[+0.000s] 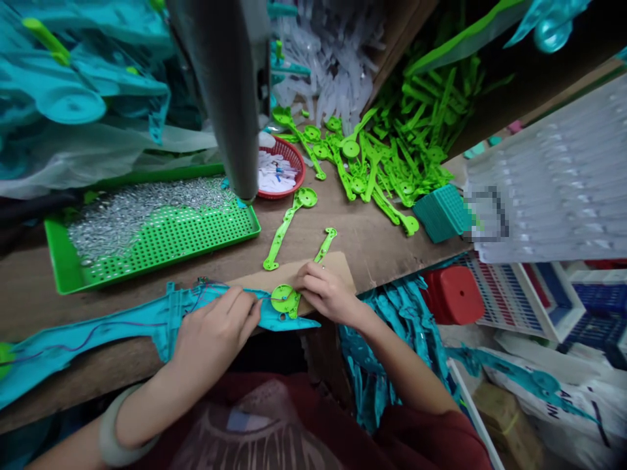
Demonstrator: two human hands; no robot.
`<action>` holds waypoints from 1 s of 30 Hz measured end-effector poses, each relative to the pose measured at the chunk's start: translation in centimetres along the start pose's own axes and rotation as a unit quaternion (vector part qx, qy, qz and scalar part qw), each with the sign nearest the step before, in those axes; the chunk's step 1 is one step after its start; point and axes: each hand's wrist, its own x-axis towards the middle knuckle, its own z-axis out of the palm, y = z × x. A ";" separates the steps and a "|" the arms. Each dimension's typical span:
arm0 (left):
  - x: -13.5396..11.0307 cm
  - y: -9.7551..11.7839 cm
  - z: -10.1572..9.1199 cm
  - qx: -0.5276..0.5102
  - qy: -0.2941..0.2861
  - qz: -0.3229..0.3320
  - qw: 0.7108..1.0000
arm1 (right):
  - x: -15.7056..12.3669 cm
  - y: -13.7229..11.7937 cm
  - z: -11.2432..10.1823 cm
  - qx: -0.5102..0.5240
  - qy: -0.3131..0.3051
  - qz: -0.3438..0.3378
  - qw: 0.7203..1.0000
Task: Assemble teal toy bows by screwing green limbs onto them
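A long blue plastic shell [117, 329] lies along the front edge of the bench, with a thin wire [93, 331] running along it. My left hand [218, 329] is closed over the shell, its fingertips pressed together near the shell's right end. A green plastic piece with a round disc [283, 298] sits on that end. Across the disc, the wire stretches between the fingertips of both hands. My right hand [326, 290] pinches at the disc's right side, apparently on the wire's end; its fingertips partly hide this. Beneath is a cardboard piece [345, 271].
Two green arm pieces [281, 235] lie just beyond my hands. A green tray [161, 245] of small metal parts stands left, a red basket [300, 163] behind. A grey post [230, 98] rises mid-bench. Green parts [367, 156] pile up at the back; a red stool [458, 294] stands right.
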 end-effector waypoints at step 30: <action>1.7 0.0 -1.8 0.028 -0.313 0.152 0.937 | 0.7 -5.3 2.1 -0.240 -0.092 -0.046 0.965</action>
